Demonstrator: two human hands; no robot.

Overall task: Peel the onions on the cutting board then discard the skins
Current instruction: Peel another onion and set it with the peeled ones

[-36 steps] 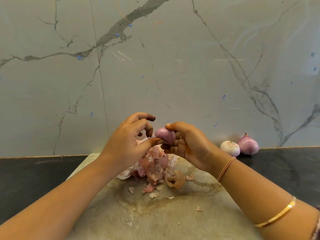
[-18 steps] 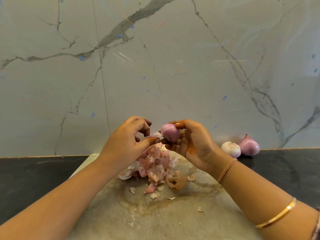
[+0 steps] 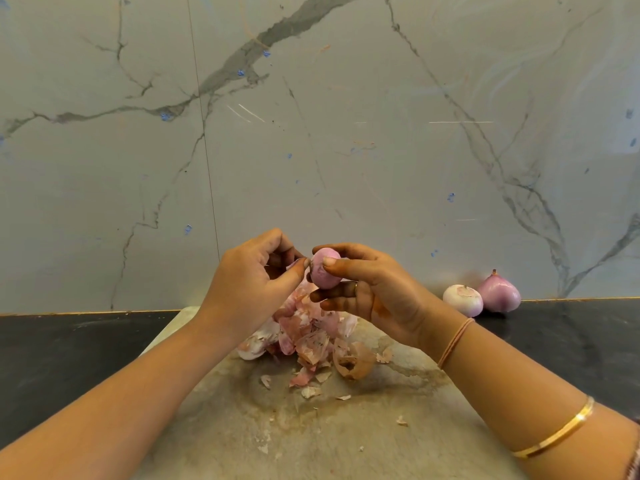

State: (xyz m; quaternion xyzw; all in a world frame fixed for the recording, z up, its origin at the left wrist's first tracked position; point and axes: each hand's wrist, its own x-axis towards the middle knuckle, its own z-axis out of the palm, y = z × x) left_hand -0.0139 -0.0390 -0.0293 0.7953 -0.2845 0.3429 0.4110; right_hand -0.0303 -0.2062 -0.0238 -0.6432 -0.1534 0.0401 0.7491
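Above the far end of the cutting board (image 3: 311, 438), over the heap of skins (image 3: 311, 337), our right hand (image 3: 377, 292) grips the onion (image 3: 323, 271) between thumb and fingers while our left hand (image 3: 249, 282) pinches a bit of skin (image 3: 293, 264) at its left side.

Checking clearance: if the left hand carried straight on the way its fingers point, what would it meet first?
The onion held in the right hand. The left hand points right at it, thumb tip apparently touching its side and pinching a bit of skin, though depth is unclear.
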